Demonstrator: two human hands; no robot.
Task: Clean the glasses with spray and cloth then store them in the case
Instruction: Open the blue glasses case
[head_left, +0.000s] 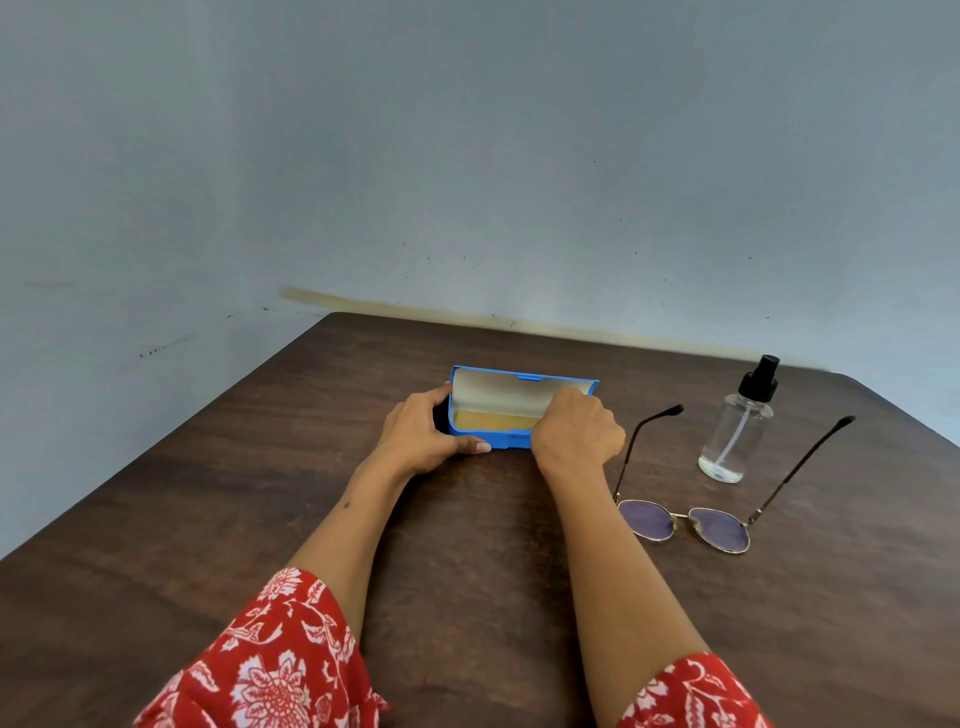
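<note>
Near the table's (208, 519) far edge, your left hand (421, 436) grips the open case (498, 410), tan cloth (493, 420) inside; right hand (576, 434) curls into it, its hold hidden.

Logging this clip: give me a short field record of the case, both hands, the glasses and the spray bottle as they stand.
case: blue, lid open, yellowish-tan layer inside
left hand: grips the case's left end
right hand: fingers curled in at the case's right end; what they hold is hidden
glasses: on the table, arms unfolded, right of the case
spray bottle: upright, clear, black nozzle, behind the glasses
</note>
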